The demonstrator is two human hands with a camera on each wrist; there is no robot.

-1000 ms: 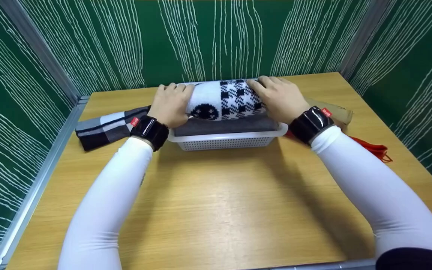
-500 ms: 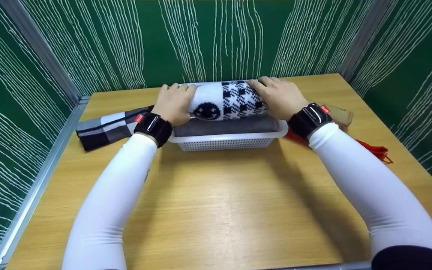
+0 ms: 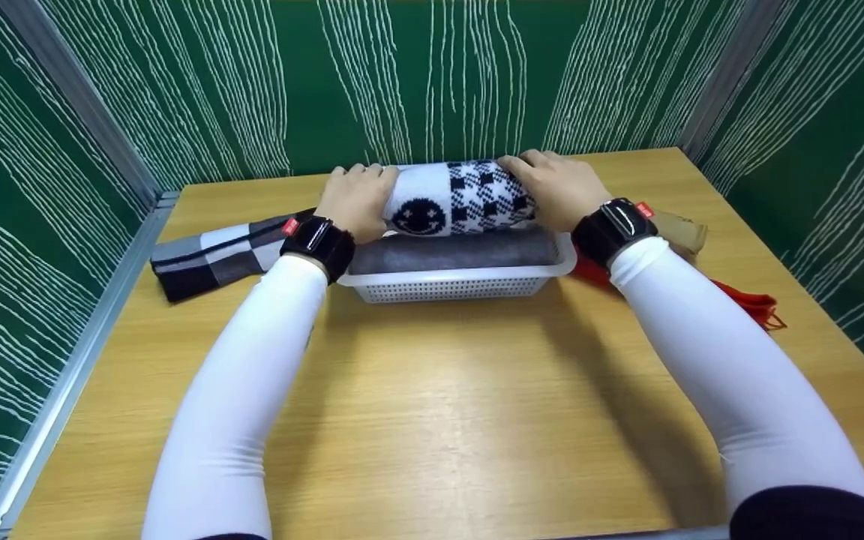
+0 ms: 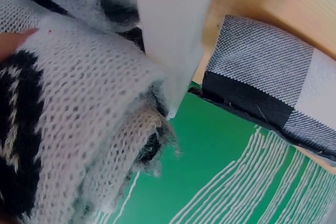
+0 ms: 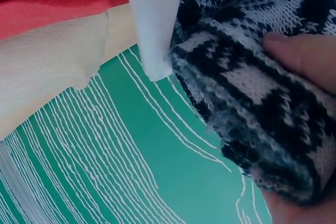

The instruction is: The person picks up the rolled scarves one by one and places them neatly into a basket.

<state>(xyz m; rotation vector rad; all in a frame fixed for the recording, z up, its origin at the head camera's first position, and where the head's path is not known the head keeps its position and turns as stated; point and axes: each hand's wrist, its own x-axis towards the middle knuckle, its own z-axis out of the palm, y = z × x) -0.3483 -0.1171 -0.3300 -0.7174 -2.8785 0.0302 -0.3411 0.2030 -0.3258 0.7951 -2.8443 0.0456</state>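
Observation:
A rolled-up knitted scarf (image 3: pixel 469 196), white with a black smiley face and black-and-white houndstooth, lies across my two hands over a white plastic basket (image 3: pixel 453 288). My left hand (image 3: pixel 358 202) grips its left end, and my right hand (image 3: pixel 556 190) grips the right end. In the left wrist view the roll's white end (image 4: pixel 100 93) shows its layers, with a fingertip at the edge of the frame. A thumb (image 5: pixel 302 56) presses on the houndstooth end in the right wrist view. Grey folded cloth (image 3: pixel 451 253) fills the basket beneath the roll.
Left of the basket lies a folded black, grey and white checked cloth (image 3: pixel 214 259). To the right are a tan cloth (image 3: pixel 679 232) and a red cloth (image 3: pixel 751 301) with stringy ends, partly behind my right arm. Green walls with white lines enclose the wooden table (image 3: pixel 447 420).
Both hands and the rolled scarf have shifted slightly right, and the roll now sits a little higher in view. More of the grey cloth shows below it.

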